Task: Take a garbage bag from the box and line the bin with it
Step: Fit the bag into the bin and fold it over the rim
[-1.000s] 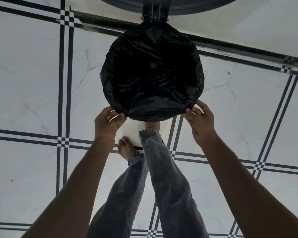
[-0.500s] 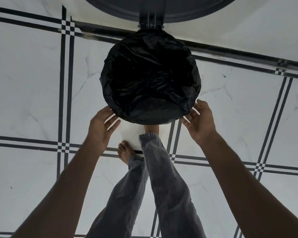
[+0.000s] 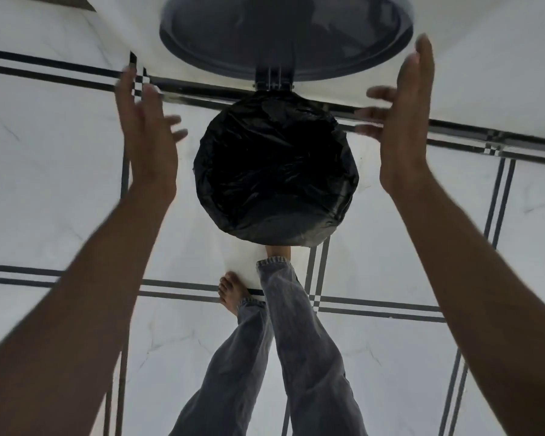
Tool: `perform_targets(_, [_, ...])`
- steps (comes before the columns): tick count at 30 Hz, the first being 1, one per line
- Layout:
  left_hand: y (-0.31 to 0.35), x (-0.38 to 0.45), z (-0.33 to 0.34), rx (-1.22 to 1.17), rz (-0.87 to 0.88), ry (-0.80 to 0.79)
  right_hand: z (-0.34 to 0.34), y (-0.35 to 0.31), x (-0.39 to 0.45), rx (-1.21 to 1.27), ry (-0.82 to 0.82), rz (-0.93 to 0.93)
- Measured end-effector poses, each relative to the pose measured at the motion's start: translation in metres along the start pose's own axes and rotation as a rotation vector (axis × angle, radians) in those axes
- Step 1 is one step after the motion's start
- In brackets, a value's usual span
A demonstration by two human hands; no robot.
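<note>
Currently listed: one black garbage bag (image 3: 276,171), seated in the round bin (image 3: 252,265) at scene centre, its edge folded down over the rim all round, crinkled. Bin lid (image 3: 285,33), dark, round, raised on its hinge (image 3: 272,80) at the far side. Left hand (image 3: 147,133), fingers spread and loose, held in the air left of the bin, touching nothing, blurred. Right hand (image 3: 401,121), likewise spread, right of the bin, holding nothing. Two legs in grey jeans (image 3: 299,335), near side; one bare foot (image 3: 230,292) beside the bin base. White tiled floor (image 3: 44,190) with dark line borders.
</note>
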State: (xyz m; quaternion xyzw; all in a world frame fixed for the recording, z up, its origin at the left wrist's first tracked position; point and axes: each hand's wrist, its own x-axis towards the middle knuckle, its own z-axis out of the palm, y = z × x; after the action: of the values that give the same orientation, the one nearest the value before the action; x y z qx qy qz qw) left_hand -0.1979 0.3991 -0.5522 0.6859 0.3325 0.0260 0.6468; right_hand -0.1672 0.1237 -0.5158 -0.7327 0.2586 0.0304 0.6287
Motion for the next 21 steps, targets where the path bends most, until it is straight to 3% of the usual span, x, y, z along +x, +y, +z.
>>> perform_targets(4, [0.063,0.021,0.033,0.007,0.035,-0.100,0.011,-0.027,0.012,0.186,-0.008,0.131])
perform_targets(7, [0.066,0.007,0.035,-0.009,0.024,-0.114,0.004,-0.017,-0.001,0.317,0.032,0.168])
perform_targets(11, [0.009,-0.034,0.006,0.187,0.102,-0.083,-0.013,0.025,-0.038,0.113,0.078,0.158])
perform_targets(15, [-0.050,-0.082,-0.014,0.281,-0.101,-0.197,-0.024,0.078,-0.069,-0.101,0.012,0.182])
perform_targets(19, [-0.083,-0.095,-0.002,0.382,-0.371,-0.085,-0.018,0.119,-0.084,-0.362,-0.055,0.156])
perform_targets(21, [-0.094,-0.094,0.006,0.322,-0.511,-0.067,-0.011,0.133,-0.087,-0.397,-0.031,0.138])
